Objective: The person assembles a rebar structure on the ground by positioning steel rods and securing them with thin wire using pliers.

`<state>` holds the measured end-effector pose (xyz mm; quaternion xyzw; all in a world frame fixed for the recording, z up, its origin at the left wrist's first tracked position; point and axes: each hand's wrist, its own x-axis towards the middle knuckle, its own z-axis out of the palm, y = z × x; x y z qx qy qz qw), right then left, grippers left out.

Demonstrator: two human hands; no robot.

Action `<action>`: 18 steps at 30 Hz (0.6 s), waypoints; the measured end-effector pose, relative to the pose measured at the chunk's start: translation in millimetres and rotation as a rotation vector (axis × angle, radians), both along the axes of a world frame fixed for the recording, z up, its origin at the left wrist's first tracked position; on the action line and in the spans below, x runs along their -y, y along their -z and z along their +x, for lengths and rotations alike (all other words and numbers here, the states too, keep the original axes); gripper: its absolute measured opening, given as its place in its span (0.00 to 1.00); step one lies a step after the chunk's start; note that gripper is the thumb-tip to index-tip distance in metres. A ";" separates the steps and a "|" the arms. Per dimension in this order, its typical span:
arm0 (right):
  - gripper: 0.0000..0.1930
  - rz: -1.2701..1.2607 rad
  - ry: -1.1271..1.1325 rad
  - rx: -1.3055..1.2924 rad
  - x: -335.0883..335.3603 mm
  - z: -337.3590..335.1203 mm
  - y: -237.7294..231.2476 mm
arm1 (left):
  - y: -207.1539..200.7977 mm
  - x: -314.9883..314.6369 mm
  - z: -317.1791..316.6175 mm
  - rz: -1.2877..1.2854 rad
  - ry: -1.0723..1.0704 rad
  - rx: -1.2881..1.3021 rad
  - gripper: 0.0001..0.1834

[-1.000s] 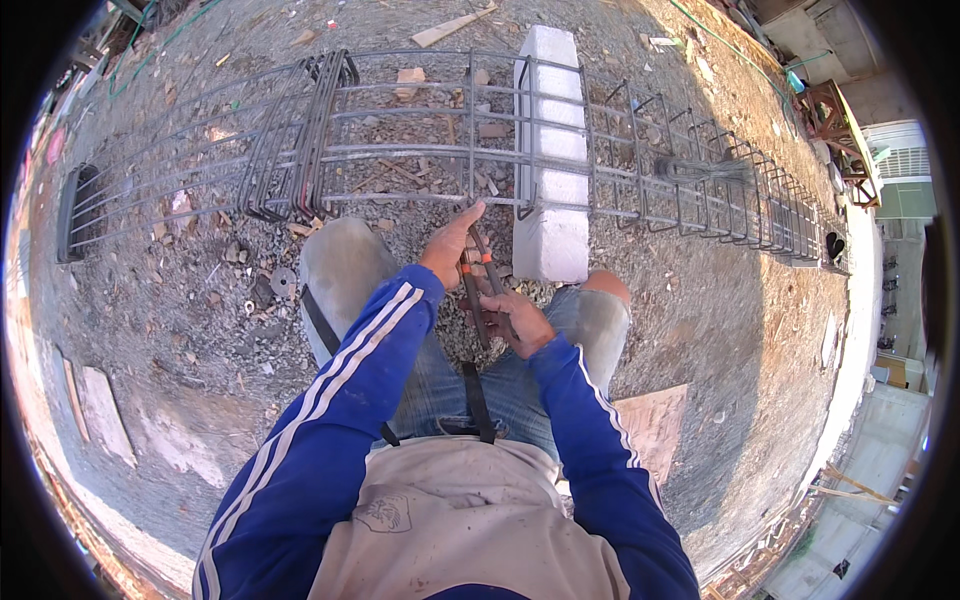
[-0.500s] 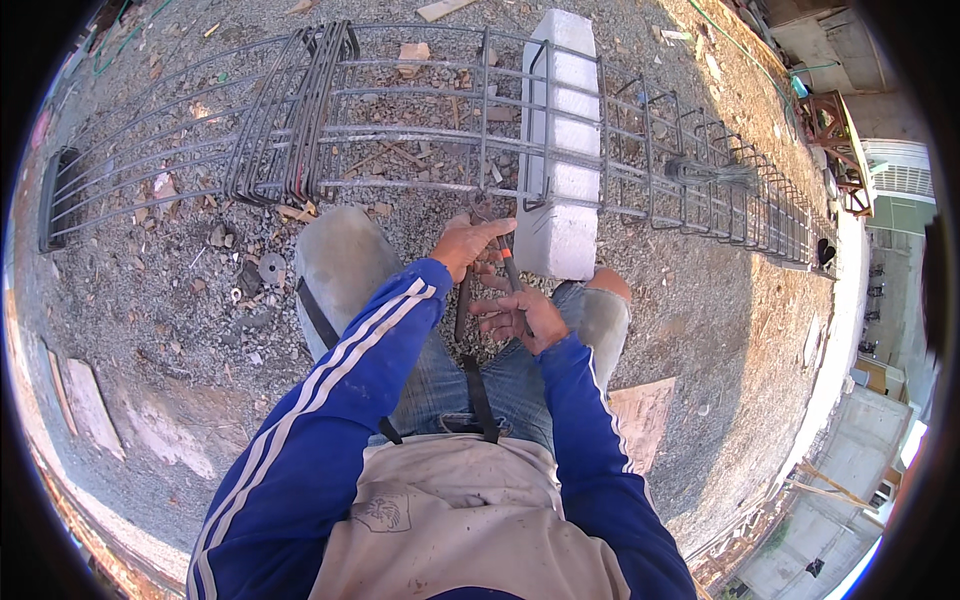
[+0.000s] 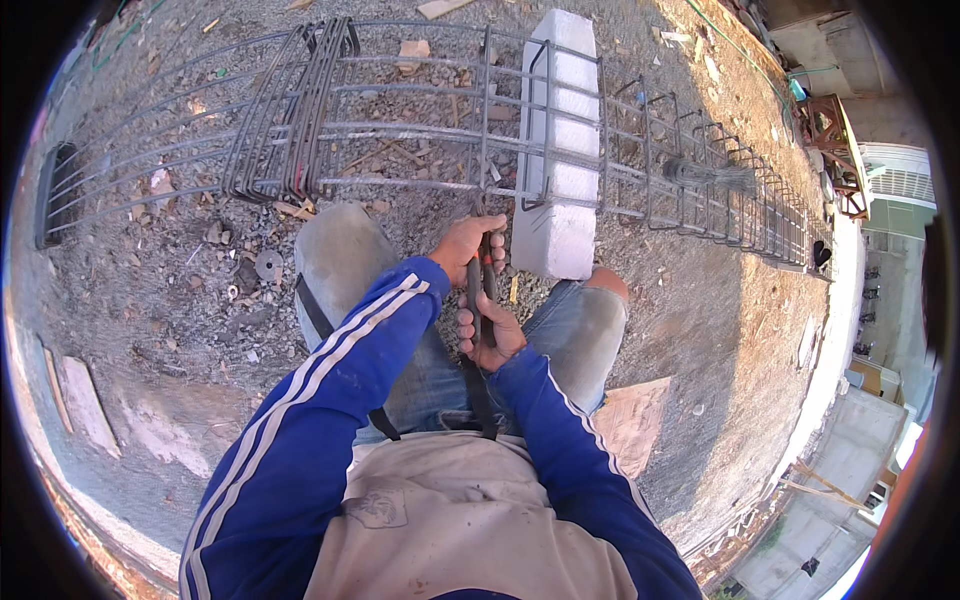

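Both my hands are on a pair of dark tying pincers [image 3: 474, 285] with orange marks on the handles. My left hand [image 3: 463, 245] is closed round the upper part, below the jaws. Lower down, my right hand [image 3: 497, 338] wraps round the two handles, which lie close together. The jaws point away from me to the near long bar of a rebar cage [image 3: 420, 184], where an upright stirrup [image 3: 485, 110] crosses it. Whether they grip wire there is too small to tell. Just right of my hands, a white block [image 3: 570, 225] stands under the bars.
Several stirrups [image 3: 300, 140] are bunched on the bars at left. A bundle of thin wire [image 3: 725, 176] lies on the cage at right. Gravel with scraps and a round grey disc [image 3: 268, 264] surrounds my knees. A flat board piece [image 3: 635, 425] lies right of me.
My right hand has moved left and toward me, and its spread fingers have closed round the handles. The pincer handles have come together. My left hand stays near the jaws, fingers now wrapped.
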<state>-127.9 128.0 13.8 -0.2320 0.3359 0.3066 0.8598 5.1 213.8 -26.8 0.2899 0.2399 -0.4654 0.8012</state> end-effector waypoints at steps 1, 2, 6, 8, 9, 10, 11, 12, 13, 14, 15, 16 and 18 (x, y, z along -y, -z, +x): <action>0.22 -0.071 -0.029 -0.060 -9.7 0.7 -8.3 | 15.9 -0.9 -4.8 0.071 -0.020 0.044 0.14; 0.19 -0.157 -0.063 -0.079 -17.5 2.5 -17.2 | 30.0 -2.1 -7.1 0.143 -0.043 0.093 0.14; 0.15 -0.913 -0.534 0.057 -5.5 4.5 -16.1 | 28.7 18.1 -7.5 0.521 -0.049 0.205 0.18; 0.15 -0.507 -0.440 -0.077 29.3 25.6 -48.9 | -8.5 24.0 -6.0 0.177 -0.294 -0.046 0.18; 0.16 -0.503 -0.483 -0.091 37.9 45.1 -74.0 | -7.2 22.9 -4.5 0.123 -0.297 -0.067 0.17; 0.16 -0.504 -0.529 -0.107 38.3 65.2 -100.5 | -2.0 22.5 -0.6 0.064 -0.302 -0.088 0.16; 0.18 -0.891 -0.783 0.041 27.8 82.8 -126.1 | 1.2 19.3 4.6 0.008 -0.313 -0.103 0.15; 0.21 -1.281 -1.013 0.191 25.7 91.9 -142.4 | -23.2 16.2 8.0 -0.032 -0.255 -0.180 0.14; 0.22 -1.668 -1.175 0.502 18.0 93.1 -149.1 | -22.0 18.9 10.6 -0.025 -0.329 -0.182 0.13; 0.23 -2.035 -1.308 0.853 8.8 89.8 -153.0 | -18.6 26.1 12.0 -0.015 -0.405 -0.190 0.13; 0.25 -2.381 -1.391 1.255 0.3 89.7 -153.2 | -14.0 29.5 13.4 -0.003 -0.481 -0.199 0.12; 0.29 -2.450 -1.791 1.036 0.6 84.5 -142.3 | -30.0 36.5 10.9 -0.087 -0.441 -0.214 0.13; 0.29 -2.582 -1.876 1.119 2.9 92.3 -122.9 | -28.5 37.9 13.9 -0.129 -0.444 -0.243 0.12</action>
